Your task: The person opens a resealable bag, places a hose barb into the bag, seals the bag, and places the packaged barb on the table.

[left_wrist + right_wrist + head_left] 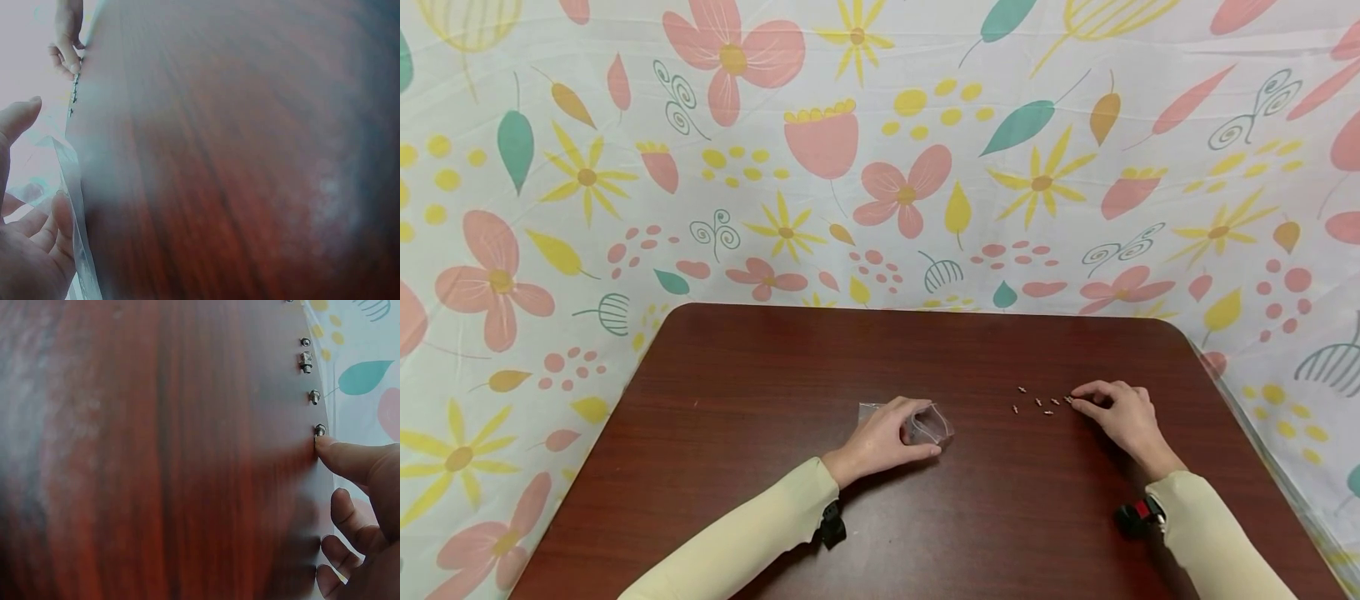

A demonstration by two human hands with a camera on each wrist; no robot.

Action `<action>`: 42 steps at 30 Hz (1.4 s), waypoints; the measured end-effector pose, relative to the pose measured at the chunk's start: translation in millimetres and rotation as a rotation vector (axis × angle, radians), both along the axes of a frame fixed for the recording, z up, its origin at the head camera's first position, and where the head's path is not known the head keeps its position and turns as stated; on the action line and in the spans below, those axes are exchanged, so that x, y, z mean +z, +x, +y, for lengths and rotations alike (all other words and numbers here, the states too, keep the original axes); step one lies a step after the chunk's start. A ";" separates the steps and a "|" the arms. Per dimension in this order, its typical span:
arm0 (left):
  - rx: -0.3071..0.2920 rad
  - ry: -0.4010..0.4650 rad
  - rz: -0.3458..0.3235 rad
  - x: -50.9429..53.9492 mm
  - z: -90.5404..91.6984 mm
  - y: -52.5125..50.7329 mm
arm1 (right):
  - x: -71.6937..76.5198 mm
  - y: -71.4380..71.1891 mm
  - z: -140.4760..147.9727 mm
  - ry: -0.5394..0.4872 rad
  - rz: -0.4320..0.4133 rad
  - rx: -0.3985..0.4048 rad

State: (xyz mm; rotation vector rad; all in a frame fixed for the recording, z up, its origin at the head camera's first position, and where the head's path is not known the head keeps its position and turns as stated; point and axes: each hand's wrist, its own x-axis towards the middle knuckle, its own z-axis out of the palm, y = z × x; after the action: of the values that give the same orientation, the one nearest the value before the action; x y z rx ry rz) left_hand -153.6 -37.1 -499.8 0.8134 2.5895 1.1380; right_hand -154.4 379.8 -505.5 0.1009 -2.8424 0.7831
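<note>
My left hand (880,440) is curled round a clear plastic bag (931,427) near the middle of the table; the bag's mouth gapes toward the right. In the left wrist view, the bag (70,169) lies against the fingers, with the thumb raised apart. Farther right, my right hand (1123,417) pinches a small metal fitting (1068,399) between thumb and index finger at the tabletop. The right wrist view shows this fitting (320,430) at the thumb tip. Several similar threaded fittings (1039,402) lie loosely scattered just left of that hand.
A dark reddish-brown wooden table (775,358) with rounded far corners bears everything. Behind and beside it hangs a white cloth (880,242) printed with flowers and leaves. A black strap (832,525) sits at the left wrist, and a black-and-red one (1138,515) at the right.
</note>
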 end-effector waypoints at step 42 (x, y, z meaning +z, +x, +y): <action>-0.005 -0.006 -0.011 0.1 0.0 -0.1 | 2.4 -8.8 3.2 -0.035 -0.089 0.006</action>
State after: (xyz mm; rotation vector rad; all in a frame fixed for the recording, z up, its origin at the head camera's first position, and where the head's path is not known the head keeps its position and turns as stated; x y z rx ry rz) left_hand -153.7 -37.1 -499.7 0.8101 2.5791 1.1291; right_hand -163.2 383.0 -503.1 0.0710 -2.9111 0.8587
